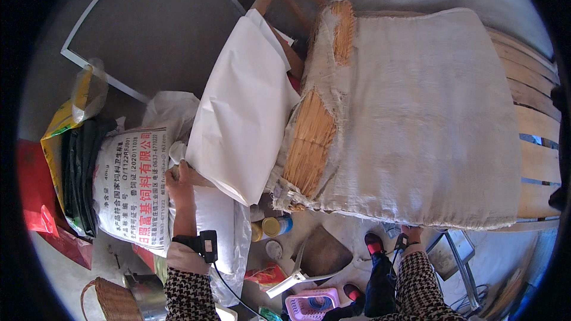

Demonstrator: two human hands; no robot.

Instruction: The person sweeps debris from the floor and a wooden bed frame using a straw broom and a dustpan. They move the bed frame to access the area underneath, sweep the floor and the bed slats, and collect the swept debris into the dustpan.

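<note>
My left hand (180, 181) is closed at the bunched edge of the printed white woven sack (128, 190), beside a narrow brown piece (199, 178) under a large sheet of white paper (238, 107); what exactly it grips is unclear. My right hand (410, 232) is at the near edge of a thick straw pad (416, 119) wrapped in frayed pale sackcloth, with straw showing along its left side (306, 142). The pad hides those fingers. A plain white bag (211, 220) lies under my left arm.
Wooden slats (532, 113) support the pad. A screen panel (143, 24) leans behind the sacks. Red and black bags (80, 184) sit left, near a wicker basket (107, 300). On the floor are tins (270, 226), a pink basket (312, 303), a metal frame (458, 267) and my feet (375, 244).
</note>
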